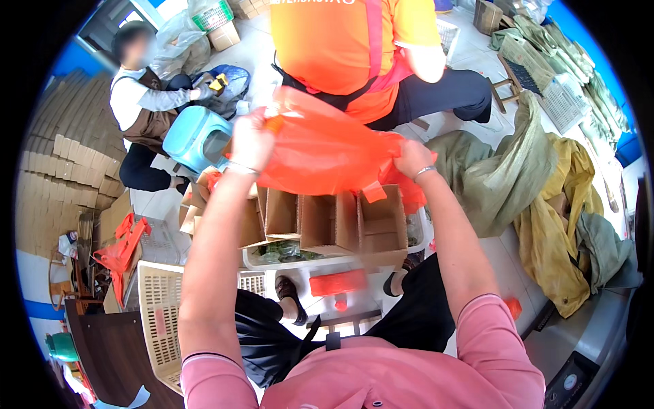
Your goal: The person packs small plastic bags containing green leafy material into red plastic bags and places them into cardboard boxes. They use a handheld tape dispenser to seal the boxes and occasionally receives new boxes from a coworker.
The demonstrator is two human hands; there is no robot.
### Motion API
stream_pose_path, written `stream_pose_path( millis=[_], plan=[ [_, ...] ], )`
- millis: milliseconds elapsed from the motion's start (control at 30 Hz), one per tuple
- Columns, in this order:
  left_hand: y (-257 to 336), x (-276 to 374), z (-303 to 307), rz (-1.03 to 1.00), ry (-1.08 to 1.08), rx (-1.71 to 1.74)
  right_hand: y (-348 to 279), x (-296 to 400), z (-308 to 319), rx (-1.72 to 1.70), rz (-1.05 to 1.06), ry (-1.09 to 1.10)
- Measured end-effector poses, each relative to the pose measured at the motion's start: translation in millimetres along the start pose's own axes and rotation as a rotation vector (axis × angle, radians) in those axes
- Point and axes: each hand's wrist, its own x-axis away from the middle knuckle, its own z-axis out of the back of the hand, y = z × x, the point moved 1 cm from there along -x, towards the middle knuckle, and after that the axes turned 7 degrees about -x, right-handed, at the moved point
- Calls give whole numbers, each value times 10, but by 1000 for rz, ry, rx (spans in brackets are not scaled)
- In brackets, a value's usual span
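A thin red plastic bag is stretched between my two hands, above a row of cardboard boxes. My left hand grips its upper left part; something orange shows beside the fingers, too blurred to name. The other side of the bag is bunched in my right hand. Beneath it several open-topped cardboard boxes stand side by side, and those whose insides show look bare. They rest over a white plastic tub with green leafy matter and clear plastic in it.
Red bags lie on the floor between my feet. A cream plastic crate stands at my left. Ahead sits a person in an orange shirt; another person sits by a blue plastic stool. Woven sacks are heaped at right.
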Motion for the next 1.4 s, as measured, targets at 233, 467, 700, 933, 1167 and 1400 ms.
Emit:
stream_pose_path(
  millis=[233, 467, 700, 933, 1167, 1400],
  plan=[
    [73, 335, 1226, 351, 60, 815, 234, -18, -207, -220, -17, -9],
    [-375, 1356, 1818, 529, 290, 979, -1252, 447, 526, -950, 135, -204],
    [-555, 2141, 1743, 716, 321, 1267, -2607, 1201, -108, -1281, -49, -770],
    [-1145, 2956, 1959, 753, 325, 861, -2950, 1397, -207, -1311, 4, -896],
    [-934, 3210, 2310, 415, 527, 351, -3286, 1327, -150, -1122, 257, -416],
    [-590, 3159, 1761, 369, 326, 883, -4026, 2031, -529, -812, 704, -574]
  ],
)
